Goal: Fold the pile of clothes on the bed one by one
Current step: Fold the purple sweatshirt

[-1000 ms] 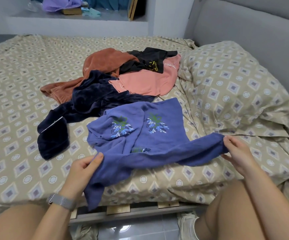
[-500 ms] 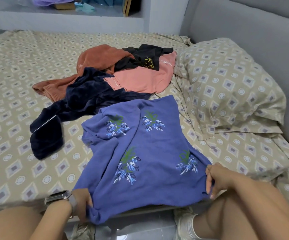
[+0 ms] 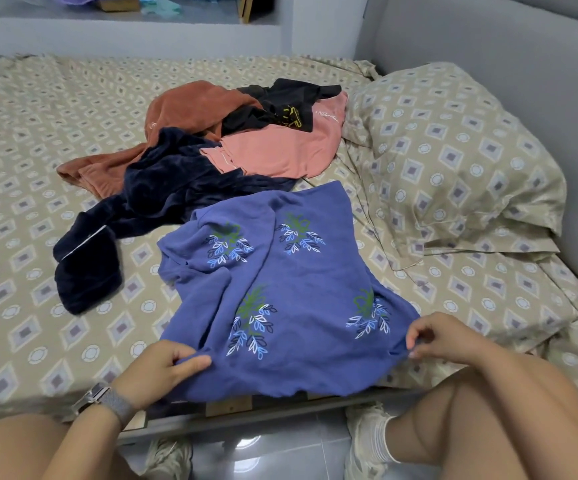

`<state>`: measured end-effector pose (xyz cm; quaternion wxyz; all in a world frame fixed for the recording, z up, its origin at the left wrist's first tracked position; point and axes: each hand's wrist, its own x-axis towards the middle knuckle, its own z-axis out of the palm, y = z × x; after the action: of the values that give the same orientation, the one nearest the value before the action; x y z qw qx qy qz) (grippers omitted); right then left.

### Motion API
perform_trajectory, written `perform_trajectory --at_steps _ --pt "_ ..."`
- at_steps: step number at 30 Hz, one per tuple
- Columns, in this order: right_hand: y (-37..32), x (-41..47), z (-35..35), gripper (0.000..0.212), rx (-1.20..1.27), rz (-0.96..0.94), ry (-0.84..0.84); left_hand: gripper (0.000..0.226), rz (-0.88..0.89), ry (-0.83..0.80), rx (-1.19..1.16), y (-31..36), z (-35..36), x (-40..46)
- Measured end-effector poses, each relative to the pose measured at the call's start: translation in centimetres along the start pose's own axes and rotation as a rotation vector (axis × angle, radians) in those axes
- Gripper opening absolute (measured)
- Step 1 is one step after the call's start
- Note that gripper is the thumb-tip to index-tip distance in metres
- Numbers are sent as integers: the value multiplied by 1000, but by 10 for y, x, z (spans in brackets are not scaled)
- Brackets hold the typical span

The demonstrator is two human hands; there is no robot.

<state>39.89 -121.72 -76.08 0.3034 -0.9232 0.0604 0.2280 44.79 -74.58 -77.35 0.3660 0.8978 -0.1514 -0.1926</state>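
A blue-purple garment with leaf prints [image 3: 301, 282] lies spread on the near part of the bed, its lower hem hanging over the edge. My left hand [image 3: 157, 370] pinches its lower left edge, thumb on top. My right hand [image 3: 441, 337] grips its lower right corner with curled fingers. Behind it lies the pile: a dark navy velvet garment [image 3: 163, 199], a rust-brown garment [image 3: 190, 112], a salmon-pink garment [image 3: 280, 150] and a black garment with a yellow print [image 3: 280, 105].
The bed [image 3: 38, 133] has a beige patterned sheet. A matching pillow [image 3: 453, 150] leans against the grey headboard [image 3: 488, 39] at the right. A ledge with items runs behind the bed. My knees and shoes on a tiled floor are at the bottom.
The blue garment was pulled open from a bunched strip and spread flat toward me. Both hands came down to the bed's near edge, then rose slightly, still holding the hem.
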Motion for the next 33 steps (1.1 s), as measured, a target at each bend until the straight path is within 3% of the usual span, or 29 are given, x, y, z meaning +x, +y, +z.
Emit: perform_trajectory --at_steps 2,5,9,11,13,15,16,19,22,24,28,31,33 --pt "-8 2 3 27 185 8 162 49 25 192 -41 6 0 3" --pt "-21 4 2 19 339 -11 418 39 -78 493 -202 14 -4 8" --pt "-39 3 2 35 323 -138 704 24 -239 636 -374 7 -8 12" --pt "-59 -4 12 47 398 -236 712 19 -294 733 -174 12 -3 13" --pt "-81 -11 27 59 433 -315 692 22 -161 823 -2 30 10 13" --pt "-101 -18 44 47 358 -458 675 9 1 695 -184 62 27 13" --pt "-110 -21 51 36 295 -549 679 18 18 567 -347 81 35 14" --pt "-128 -26 64 26 224 -776 650 23 -164 172 -848 121 63 18" --pt "-136 -29 71 20 226 -873 656 37 -333 -72 -1009 138 88 26" --pt "-135 -31 68 16 221 -884 655 53 -384 -62 -1005 139 101 33" --pt "-112 -30 47 14 65 -754 700 20 -387 151 -1111 142 99 47" --pt "-97 -34 36 14 88 -565 688 16 -437 282 -1196 136 86 56" --pt "-92 -38 37 14 83 -515 625 17 -442 288 -1146 133 86 59"
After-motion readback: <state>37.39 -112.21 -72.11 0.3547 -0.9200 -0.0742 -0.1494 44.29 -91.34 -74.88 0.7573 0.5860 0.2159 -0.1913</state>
